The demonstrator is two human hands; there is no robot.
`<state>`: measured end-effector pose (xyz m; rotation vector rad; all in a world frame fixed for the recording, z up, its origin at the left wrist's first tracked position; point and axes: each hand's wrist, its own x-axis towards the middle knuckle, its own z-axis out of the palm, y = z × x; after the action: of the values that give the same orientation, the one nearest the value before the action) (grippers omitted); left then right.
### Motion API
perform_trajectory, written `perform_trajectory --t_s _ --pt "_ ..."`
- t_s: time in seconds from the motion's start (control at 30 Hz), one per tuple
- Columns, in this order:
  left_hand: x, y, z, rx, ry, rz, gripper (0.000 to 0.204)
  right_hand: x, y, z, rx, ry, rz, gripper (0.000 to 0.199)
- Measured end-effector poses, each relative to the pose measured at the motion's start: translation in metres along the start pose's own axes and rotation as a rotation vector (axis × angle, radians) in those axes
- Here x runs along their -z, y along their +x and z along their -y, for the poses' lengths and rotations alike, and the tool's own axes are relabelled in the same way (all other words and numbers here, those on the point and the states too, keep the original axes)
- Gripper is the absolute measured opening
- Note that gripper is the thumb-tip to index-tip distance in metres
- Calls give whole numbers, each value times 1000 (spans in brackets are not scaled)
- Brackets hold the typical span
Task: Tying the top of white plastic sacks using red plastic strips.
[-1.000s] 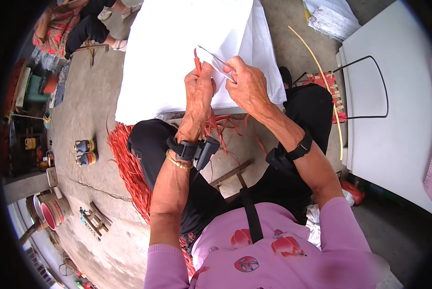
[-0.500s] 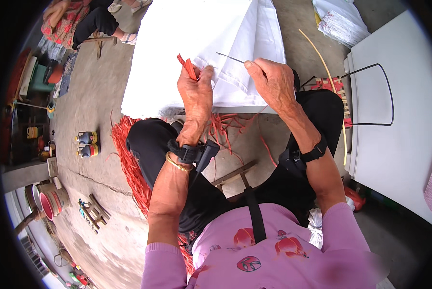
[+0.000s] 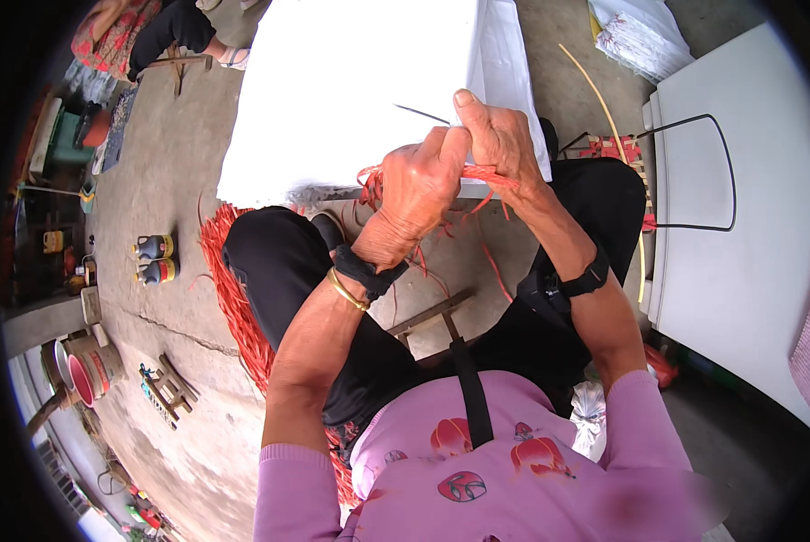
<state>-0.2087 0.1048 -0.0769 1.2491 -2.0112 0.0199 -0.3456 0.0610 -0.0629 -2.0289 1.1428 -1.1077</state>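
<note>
Red strand [image 3: 491,174] is gripped in left hand [image 3: 418,185], needle [image 3: 420,113] in right hand [image 3: 504,140]; bundle [image 3: 250,325] looks unused, progress can't be judged.

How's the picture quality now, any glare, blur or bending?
Head view: the white sheets look washed out, the red strips fairly clear; same view: the edges of the white panel curve near the dark rim; same view: the pink shirt blurs at lower right.

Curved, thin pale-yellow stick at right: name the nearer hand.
Right. The right hand is left of the stick; the left hand is farther left, beside the right hand.
</note>
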Motion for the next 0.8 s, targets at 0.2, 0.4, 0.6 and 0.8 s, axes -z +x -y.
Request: perform_trajectory --t_s 0.2,0.4,0.6,0.8 --pt "27 -6 18 243 226 40 22 13 7 -8 -179 22 -10 41" --pt "43 -9 18 272 248 -166 19 10 -2 -11 136 -304 84 44" --pt "12 -2 7 28 203 -190 17 -28 13 -4 -275 455 104 56" --pt "48 -8 47 372 350 -220 14 -25 20 5 -371 527 131 43"
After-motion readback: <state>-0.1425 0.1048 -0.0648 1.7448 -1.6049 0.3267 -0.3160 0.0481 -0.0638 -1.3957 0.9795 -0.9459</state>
